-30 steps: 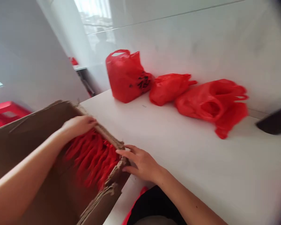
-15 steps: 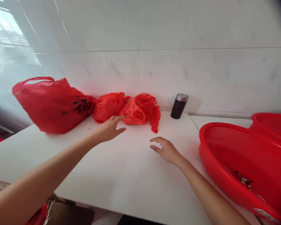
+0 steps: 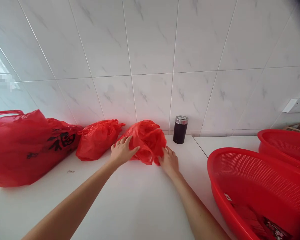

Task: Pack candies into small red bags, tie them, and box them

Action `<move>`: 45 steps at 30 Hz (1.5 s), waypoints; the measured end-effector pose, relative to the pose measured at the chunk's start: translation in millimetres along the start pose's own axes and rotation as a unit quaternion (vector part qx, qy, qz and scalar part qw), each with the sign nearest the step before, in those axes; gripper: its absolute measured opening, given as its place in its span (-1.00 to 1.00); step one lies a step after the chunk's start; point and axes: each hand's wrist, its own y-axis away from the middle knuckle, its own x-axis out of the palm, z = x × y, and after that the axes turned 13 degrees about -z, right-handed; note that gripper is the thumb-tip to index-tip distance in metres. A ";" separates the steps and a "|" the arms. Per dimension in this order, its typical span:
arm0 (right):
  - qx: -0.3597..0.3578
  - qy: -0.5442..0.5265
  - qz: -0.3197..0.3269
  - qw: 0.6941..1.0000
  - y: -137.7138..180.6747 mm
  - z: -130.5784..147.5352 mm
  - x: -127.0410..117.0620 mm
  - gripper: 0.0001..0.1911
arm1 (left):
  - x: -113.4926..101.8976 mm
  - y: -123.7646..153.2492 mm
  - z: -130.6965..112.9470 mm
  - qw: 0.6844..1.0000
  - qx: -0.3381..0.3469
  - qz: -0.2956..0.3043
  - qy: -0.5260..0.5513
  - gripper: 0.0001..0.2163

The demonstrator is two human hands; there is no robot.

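Note:
A crumpled red plastic bag [image 3: 146, 138] sits on the white table against the tiled wall. My left hand [image 3: 122, 150] lies on its left side, thumb and fingers spread apart and touching the plastic. At the bag's lower right edge, my right hand [image 3: 170, 161] has its fingers curled on the loose plastic; the fingertips are partly hidden by the folds. What is inside the bag cannot be seen. Just left stands another red plastic bag [image 3: 96, 140], smaller and bunched at the top.
A large red bag with black characters [image 3: 27, 150] fills the far left. A dark flask with a silver lid [image 3: 180, 130] stands upright near the wall. On the right is a red perforated basket [image 3: 215, 180] holding some packets, with another red basket [image 3: 277, 140] behind it.
Both hands have moved forward from above the table onto the crumpled red bag. My right hand has closed on its edge. The view has turned to the right.

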 end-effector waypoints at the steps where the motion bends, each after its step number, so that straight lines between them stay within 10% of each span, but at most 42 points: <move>1: 0.019 0.022 -0.030 0.999 -3.0 -8.3 -1.4 -0.54 | -2.4 1.4 1.3 1.000 0.012 -0.019 0.012 -0.36; 6: -0.034 -0.065 -0.187 0.980 -21.4 0.4 -13.3 -0.65 | 0.9 -23.2 22.1 0.968 -0.139 -0.053 0.201 -0.39; 14: 0.056 -0.175 0.115 0.976 -48.1 66.9 32.5 -0.03 | 43.9 -6.9 29.1 0.924 -0.190 0.141 0.302 -0.25; 17: 0.078 -0.255 0.158 0.951 -47.0 60.4 35.0 -0.32 | 41.2 -5.1 41.8 0.924 -0.186 0.113 0.313 -0.28; 24: 0.130 -0.345 0.032 0.929 -49.1 31.1 6.9 -0.81 | 23.7 -29.0 56.3 0.951 -0.168 0.018 0.257 -0.32; 32: 0.245 -0.302 -0.126 0.913 -48.6 17.9 -14.6 -0.62 | 14.3 -31.9 36.8 0.982 -0.145 -0.008 0.122 -0.05; 37: 0.250 -0.263 -0.111 0.925 -40.1 13.2 -27.5 -0.32 | 11.1 -8.7 17.8 0.996 -0.052 -0.065 0.022 -0.22; 45: 0.185 -0.162 -0.174 0.954 -29.1 26.3 -57.6 -0.72 | 20.4 53.6 -34.9 0.921 0.353 -0.143 0.085 -0.66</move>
